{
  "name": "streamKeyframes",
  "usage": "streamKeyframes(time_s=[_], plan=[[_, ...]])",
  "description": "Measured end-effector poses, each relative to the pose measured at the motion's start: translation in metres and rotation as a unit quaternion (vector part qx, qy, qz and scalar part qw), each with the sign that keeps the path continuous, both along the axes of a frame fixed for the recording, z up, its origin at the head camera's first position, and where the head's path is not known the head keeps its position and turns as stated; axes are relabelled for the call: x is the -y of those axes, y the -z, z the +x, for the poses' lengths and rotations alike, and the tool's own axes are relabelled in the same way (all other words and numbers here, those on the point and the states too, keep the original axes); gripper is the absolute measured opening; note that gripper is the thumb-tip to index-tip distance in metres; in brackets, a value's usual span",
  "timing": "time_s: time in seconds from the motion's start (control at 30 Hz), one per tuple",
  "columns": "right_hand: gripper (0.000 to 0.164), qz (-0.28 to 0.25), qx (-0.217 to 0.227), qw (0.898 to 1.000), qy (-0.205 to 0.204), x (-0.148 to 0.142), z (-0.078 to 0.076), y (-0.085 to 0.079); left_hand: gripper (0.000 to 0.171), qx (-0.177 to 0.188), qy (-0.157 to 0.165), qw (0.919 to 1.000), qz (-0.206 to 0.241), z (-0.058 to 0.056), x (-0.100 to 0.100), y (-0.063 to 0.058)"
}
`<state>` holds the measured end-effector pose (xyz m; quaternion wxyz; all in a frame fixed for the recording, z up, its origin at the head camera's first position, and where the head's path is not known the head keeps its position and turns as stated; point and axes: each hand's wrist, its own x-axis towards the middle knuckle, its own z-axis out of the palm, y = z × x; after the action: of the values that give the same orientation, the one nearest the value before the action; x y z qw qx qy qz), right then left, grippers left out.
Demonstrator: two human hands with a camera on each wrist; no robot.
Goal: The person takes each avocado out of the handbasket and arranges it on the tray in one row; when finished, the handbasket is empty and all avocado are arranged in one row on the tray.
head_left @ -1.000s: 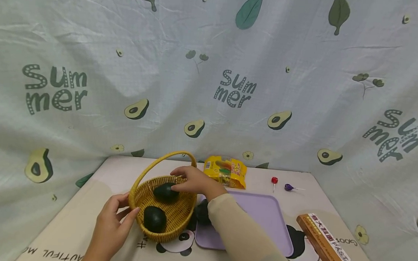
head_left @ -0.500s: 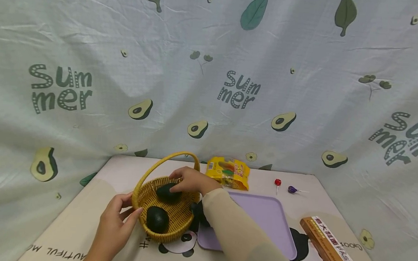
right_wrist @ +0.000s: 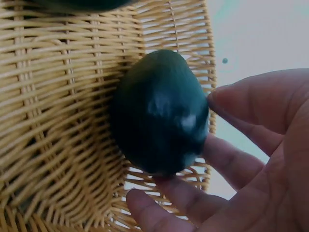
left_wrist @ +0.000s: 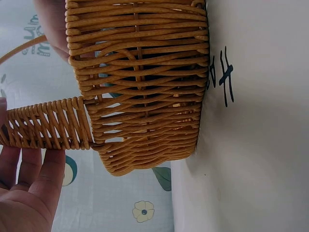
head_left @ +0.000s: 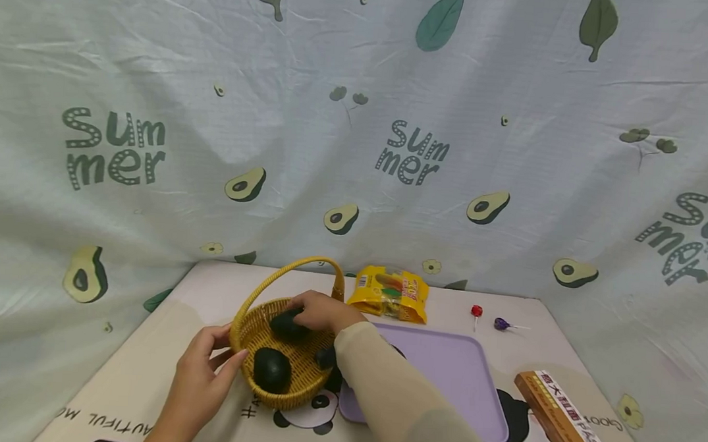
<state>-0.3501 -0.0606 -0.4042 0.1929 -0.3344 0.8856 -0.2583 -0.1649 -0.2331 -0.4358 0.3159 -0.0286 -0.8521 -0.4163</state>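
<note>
A yellow wicker basket point(head_left: 281, 392) with a tall arched handle stands on the table. My left hand point(head_left: 201, 376) grips the handle's base at the near left rim. In the left wrist view, that hand's fingers point(left_wrist: 48, 179) press on the woven handle strip. One dark green avocado point(head_left: 272, 370) lies in the basket's near part. My right hand point(head_left: 320, 312) reaches in over the right rim and holds a second avocado point(right_wrist: 159, 113) at the far side. Its thumb and fingertips close about that fruit's end, as the right wrist view shows.
A lilac tray point(head_left: 442, 376) lies right of the basket, partly under my right sleeve point(head_left: 388, 387). Behind are a yellow snack bag point(head_left: 391, 294), a red lollipop point(head_left: 476, 311) and a purple lollipop point(head_left: 502, 324). A pasta box point(head_left: 565, 418) lies at right. A printed cloth point(head_left: 310, 133) hangs behind.
My right hand has turned and reached a little further down over the far avocado. The left hand keeps its grip on the basket. The whole head view has shifted slightly to the right.
</note>
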Motion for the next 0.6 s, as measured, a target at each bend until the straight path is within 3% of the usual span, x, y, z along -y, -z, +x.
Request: streamKeyframes(time_s=[0.6], plan=[[0.026, -0.015, 0.035, 0.999, 0.009, 0.003, -0.0002, 0.0056, 0.044, 0.003, -0.006, 0.9999, -0.008, -0.0014, 0.0011, 0.0]])
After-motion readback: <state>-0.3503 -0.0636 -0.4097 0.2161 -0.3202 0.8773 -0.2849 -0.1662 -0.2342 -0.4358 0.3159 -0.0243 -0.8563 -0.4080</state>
